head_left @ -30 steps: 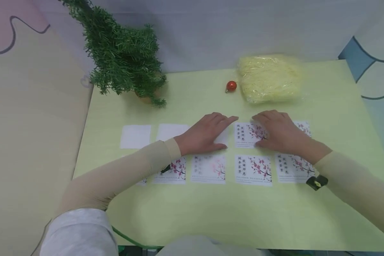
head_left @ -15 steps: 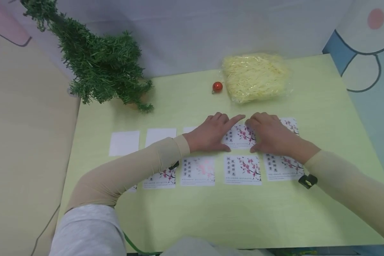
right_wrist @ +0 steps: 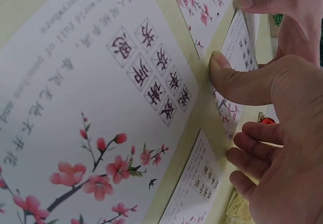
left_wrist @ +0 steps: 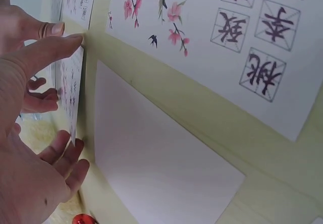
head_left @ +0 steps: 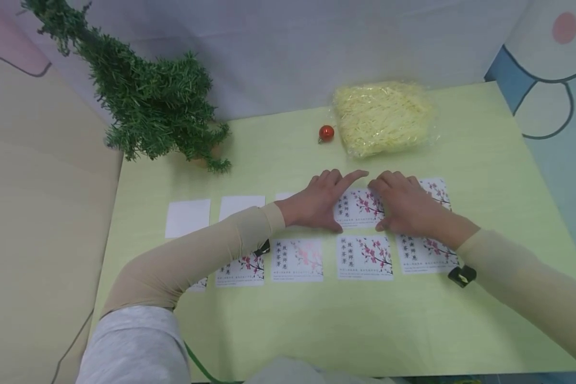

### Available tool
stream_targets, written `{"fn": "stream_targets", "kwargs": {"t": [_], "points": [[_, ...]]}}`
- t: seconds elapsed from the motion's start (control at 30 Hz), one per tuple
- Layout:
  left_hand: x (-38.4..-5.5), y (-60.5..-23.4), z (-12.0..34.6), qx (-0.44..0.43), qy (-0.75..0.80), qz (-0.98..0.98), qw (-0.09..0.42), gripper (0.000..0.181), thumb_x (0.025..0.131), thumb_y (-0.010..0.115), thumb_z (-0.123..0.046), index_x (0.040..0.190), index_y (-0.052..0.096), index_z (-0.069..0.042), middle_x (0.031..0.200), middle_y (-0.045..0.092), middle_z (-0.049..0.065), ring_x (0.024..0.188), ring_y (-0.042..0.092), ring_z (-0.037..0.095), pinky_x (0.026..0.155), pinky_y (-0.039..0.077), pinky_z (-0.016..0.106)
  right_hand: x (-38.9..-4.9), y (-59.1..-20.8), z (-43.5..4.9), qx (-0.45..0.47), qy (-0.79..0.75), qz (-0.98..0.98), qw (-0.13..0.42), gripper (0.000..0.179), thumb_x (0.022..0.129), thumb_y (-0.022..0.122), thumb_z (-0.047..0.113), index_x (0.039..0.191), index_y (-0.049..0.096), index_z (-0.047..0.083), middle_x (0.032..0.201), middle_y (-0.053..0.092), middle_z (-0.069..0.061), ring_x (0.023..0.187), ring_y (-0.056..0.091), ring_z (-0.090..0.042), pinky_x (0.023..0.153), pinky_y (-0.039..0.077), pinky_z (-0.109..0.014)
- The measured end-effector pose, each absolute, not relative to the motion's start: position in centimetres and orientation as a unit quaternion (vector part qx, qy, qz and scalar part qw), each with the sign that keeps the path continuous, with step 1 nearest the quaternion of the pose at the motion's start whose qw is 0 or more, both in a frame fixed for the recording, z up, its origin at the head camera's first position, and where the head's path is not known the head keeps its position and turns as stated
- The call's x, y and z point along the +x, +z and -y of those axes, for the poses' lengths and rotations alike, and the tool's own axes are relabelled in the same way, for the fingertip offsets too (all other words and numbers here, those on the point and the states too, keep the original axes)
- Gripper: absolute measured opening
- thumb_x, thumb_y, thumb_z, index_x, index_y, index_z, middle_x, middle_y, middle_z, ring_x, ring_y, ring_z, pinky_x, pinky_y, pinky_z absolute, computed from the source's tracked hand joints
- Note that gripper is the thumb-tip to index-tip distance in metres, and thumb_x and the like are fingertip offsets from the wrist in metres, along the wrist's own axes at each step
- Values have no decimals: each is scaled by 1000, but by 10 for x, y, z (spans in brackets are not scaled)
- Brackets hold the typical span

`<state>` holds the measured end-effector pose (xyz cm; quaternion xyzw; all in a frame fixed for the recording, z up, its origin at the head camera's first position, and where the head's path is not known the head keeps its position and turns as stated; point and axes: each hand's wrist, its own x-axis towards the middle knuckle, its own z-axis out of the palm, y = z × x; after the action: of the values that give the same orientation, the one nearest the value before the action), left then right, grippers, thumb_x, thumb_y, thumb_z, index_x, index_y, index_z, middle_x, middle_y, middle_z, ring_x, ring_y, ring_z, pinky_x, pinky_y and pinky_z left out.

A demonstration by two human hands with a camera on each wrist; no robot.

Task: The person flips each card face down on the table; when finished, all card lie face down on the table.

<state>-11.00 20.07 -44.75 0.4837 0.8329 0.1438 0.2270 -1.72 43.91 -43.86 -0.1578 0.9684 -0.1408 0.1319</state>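
A printed card (head_left: 360,210), with pink blossom and dark characters, is between my hands in the back row. My left hand (head_left: 317,201) holds its left side, thumb at the near corner. The index finger stretches past the far edge. My right hand (head_left: 405,205) holds the right side, its thumb at the near corner and fingers toward the far edge. In the left wrist view, a dark shadow runs along the held card's side (left_wrist: 73,93). A blank white card (left_wrist: 156,153) lies beside it, partly hidden by my left hand in the head view.
Two more blank cards (head_left: 188,217) lie at the left of the back row. Several printed cards (head_left: 365,258) form the near row. Behind stand a small artificial tree (head_left: 163,106), a red bauble (head_left: 326,133) and a bag of yellow shreds (head_left: 386,117).
My left hand has come right to the card's left side, and my right hand has settled at its right side. The card has shifted slightly toward me. The head view has turned a little.
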Motion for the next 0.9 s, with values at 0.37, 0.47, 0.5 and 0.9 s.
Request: {"fn": "stream_targets", "kwargs": {"t": [0.37,0.47,0.5,0.9], "points": [[-103,-439,-202,537,127,-814,181,129,83,94,-38,177,6,-34,141,44,4,121,43,19,104,43,31,-13,-439,-439,-151,-141,-970,127,101,78,101,30,159,49,-1,133,59,-17,118,54,-36,99,47,-57],[-103,-433,-200,562,123,-806,141,118,86,88,-39,176,12,-29,144,44,8,119,46,21,103,44,33,-11,-439,-436,-141,-174,-966,130,100,79,99,24,162,47,2,141,57,-19,126,52,-38,107,46,-61],[-102,-431,-199,567,125,-803,130,115,87,86,-40,175,14,-28,145,44,8,118,46,21,102,45,33,-11,-439,-434,-138,-193,-963,128,99,80,99,21,162,47,2,145,55,-20,130,50,-39,110,45,-62],[-104,-416,-197,605,218,-764,54,88,92,84,-44,159,38,-11,148,43,12,128,49,23,113,42,33,-14,-435,-414,-184,-377,-907,32,91,76,101,6,144,42,19,152,48,-13,136,51,-33,115,48,-57]]}}
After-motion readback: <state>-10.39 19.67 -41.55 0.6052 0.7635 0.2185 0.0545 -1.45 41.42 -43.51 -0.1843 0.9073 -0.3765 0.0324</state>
